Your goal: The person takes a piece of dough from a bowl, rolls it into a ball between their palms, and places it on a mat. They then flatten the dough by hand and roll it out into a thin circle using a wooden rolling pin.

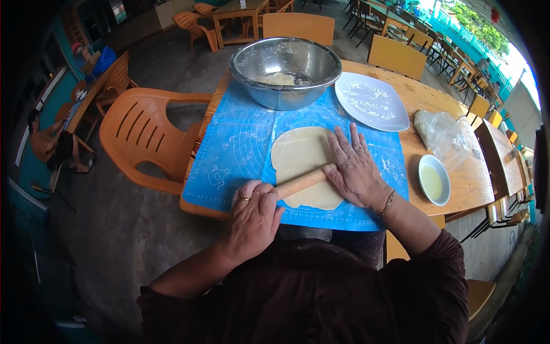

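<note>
A flattened sheet of pale dough (298,150) lies on a blue silicone mat (229,152) dusted with flour. Across its lower part runs a wooden rolling pin (303,182), slanting up to the right. My left hand (249,221) has its fingers curled round the pin's left end, just off the dough's edge. Over the other end lies my right hand (358,169), its fingers stretched out flat past the pin and its thumb against the wood. The pin's right tip is hidden beneath this hand.
Behind the dough stands a steel bowl (285,94) with some dough inside. A white plate (372,102) with flour, a clear plastic bag (441,135) and a small bowl of yellowish liquid (434,180) are to the right. An orange chair (152,135) stands left; a person (48,140) sits farther off.
</note>
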Tool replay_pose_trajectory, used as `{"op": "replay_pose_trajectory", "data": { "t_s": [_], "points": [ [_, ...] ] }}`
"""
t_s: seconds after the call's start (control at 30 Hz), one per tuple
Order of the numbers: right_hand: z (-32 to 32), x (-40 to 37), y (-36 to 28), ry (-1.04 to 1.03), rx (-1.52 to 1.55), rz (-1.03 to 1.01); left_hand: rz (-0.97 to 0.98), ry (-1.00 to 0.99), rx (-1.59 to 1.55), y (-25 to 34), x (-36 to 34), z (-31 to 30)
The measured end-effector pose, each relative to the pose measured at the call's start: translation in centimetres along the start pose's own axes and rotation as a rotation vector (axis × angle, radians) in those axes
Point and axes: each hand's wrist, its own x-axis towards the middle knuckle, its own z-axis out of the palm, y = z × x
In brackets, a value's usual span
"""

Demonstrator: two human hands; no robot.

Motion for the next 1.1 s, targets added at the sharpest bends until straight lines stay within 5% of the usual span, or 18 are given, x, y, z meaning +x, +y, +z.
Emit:
{"op": "replay_pose_trajectory", "data": {
  "t_s": [0.17,0.47,0.9,1.1],
  "points": [
    [0.4,2.3,-0.4,-0.014,-0.130,0.026,-0.046,-0.236,0.101,0.0,0.5,-0.8],
    [3.2,8.0,-0.4,0.151,-0.155,0.082,-0.279,-0.232,0.404,-3.9,3.4,0.2],
    [3.0,10.9,-1.0,-0.052,-0.101,0.407,-0.570,-0.402,0.385,-8.6,7.8,-0.3],
    [3.4,11.2,-1.6,0.131,-0.176,0.431,-0.651,-0.472,0.451,-10.6,10.7,-0.3]
  ]
}}
